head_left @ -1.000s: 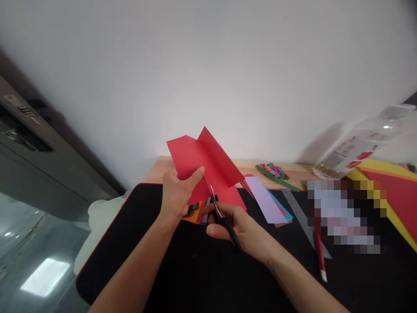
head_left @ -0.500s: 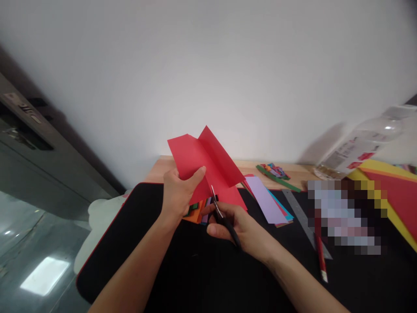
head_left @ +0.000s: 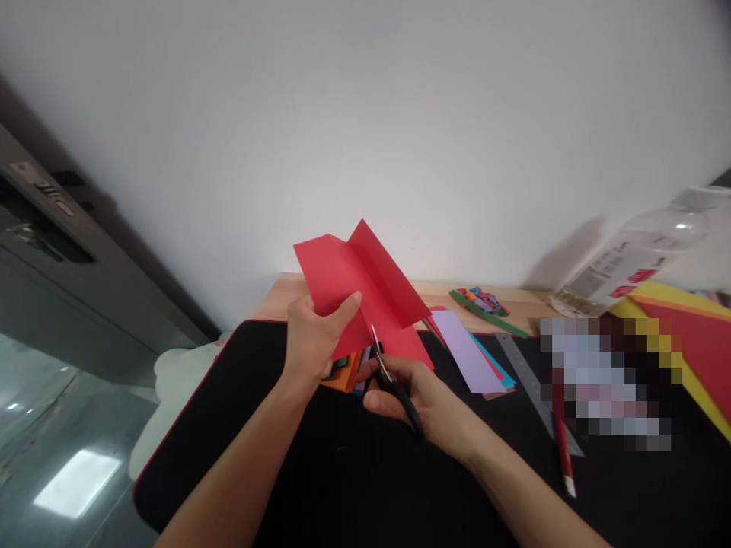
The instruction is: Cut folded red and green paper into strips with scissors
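Note:
My left hand (head_left: 317, 331) pinches a sheet of red paper (head_left: 336, 274), thumb on top and the other fingers hidden beneath. The sheet is creased, and its right part stands up as a folded flap. Held in my right hand (head_left: 414, 392) is a pair of black-handled scissors (head_left: 400, 396), my fingers wrapped round the handles. Their blades point up at the lower edge of the paper, with red paper on both sides of them. Orange paper pieces (head_left: 341, 378) and other coloured scraps lie under the sheet, partly covered by my hands.
Purple paper strips (head_left: 465, 350) lie stacked to the right. Beyond them are a metal ruler (head_left: 528, 388), a red pencil (head_left: 563, 449), small coloured scraps (head_left: 483, 299) and a clear bottle (head_left: 633, 251). Large yellow and red sheets (head_left: 691, 342) lie at far right, on the black mat (head_left: 343, 487). A wall rises behind.
Almost nothing differs. Both hands, the red paper and the scissors keep nearly the same positions; the things at the right sit a few pixels lower or further right in the picture.

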`<action>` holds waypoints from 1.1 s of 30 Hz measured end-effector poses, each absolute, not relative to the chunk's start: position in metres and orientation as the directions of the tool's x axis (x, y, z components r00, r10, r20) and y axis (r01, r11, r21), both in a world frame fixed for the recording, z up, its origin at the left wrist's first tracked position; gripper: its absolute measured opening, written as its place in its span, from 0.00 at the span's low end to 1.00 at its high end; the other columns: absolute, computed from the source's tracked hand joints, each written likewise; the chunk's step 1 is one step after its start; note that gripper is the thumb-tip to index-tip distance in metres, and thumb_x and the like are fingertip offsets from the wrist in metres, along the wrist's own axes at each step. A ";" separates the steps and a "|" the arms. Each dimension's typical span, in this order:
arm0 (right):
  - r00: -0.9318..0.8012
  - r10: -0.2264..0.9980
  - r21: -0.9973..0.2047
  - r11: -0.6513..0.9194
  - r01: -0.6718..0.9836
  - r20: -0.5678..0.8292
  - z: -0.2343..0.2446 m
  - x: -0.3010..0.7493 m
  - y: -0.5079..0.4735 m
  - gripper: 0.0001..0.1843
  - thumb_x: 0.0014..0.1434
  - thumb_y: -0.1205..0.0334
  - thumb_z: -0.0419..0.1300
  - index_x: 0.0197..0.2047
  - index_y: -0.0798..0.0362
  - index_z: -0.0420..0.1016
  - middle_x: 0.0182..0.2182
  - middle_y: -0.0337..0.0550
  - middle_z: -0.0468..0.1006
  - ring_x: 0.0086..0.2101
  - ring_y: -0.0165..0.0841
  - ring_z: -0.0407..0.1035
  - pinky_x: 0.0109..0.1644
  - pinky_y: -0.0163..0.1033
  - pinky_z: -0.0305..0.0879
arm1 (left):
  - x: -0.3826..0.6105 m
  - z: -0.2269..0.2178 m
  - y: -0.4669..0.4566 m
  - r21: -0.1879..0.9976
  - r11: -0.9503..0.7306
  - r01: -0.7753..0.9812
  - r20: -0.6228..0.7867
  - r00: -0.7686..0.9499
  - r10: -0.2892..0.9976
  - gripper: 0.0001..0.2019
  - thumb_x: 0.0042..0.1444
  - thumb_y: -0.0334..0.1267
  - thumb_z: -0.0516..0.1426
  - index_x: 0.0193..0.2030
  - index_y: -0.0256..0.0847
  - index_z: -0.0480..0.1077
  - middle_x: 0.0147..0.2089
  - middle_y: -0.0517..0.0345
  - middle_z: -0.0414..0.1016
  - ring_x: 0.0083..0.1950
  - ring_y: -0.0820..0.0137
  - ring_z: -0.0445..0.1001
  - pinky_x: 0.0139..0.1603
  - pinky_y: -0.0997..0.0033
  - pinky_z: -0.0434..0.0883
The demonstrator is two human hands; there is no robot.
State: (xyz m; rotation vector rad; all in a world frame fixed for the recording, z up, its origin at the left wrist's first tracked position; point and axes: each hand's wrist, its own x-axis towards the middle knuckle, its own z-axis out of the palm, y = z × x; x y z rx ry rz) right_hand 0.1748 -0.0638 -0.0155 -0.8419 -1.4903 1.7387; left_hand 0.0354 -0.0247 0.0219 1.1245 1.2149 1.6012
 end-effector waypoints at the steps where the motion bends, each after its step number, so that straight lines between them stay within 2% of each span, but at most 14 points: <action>1: -0.556 0.830 -0.991 -0.106 -0.087 -0.040 -0.016 0.175 -0.064 0.21 0.45 0.47 0.68 0.34 0.54 0.69 0.30 0.38 0.69 0.30 0.29 0.61 0.34 0.35 0.56 | 0.035 0.022 -0.025 0.975 -0.205 -0.086 0.175 -0.268 0.947 0.10 0.41 0.39 0.65 0.24 0.37 0.69 0.25 0.59 0.73 0.25 0.71 0.72 0.25 0.73 0.71; 8: -0.551 0.834 -0.993 -0.098 -0.072 -0.043 -0.017 0.175 -0.063 0.22 0.46 0.46 0.67 0.36 0.55 0.71 0.28 0.37 0.68 0.28 0.28 0.59 0.31 0.33 0.54 | 0.034 0.019 -0.023 0.970 -0.222 -0.100 0.191 -0.253 0.948 0.10 0.42 0.40 0.65 0.24 0.37 0.69 0.25 0.59 0.73 0.26 0.71 0.71 0.27 0.72 0.71; 16: -0.540 0.836 -0.985 -0.161 -0.069 -0.099 -0.013 0.174 -0.065 0.23 0.43 0.47 0.69 0.33 0.57 0.70 0.21 0.32 0.64 0.22 0.23 0.54 0.25 0.30 0.49 | 0.034 0.019 -0.023 0.971 -0.216 -0.106 0.183 -0.257 0.949 0.11 0.41 0.40 0.65 0.25 0.36 0.70 0.26 0.59 0.73 0.25 0.71 0.71 0.26 0.72 0.71; 33: -0.521 0.849 -0.992 -0.123 -0.022 -0.093 -0.021 0.173 -0.063 0.24 0.44 0.43 0.66 0.33 0.57 0.70 0.19 0.33 0.65 0.21 0.24 0.60 0.24 0.30 0.55 | 0.035 0.020 -0.023 0.970 -0.204 -0.129 0.163 -0.270 0.949 0.11 0.40 0.39 0.65 0.24 0.35 0.69 0.25 0.59 0.72 0.24 0.72 0.71 0.25 0.72 0.71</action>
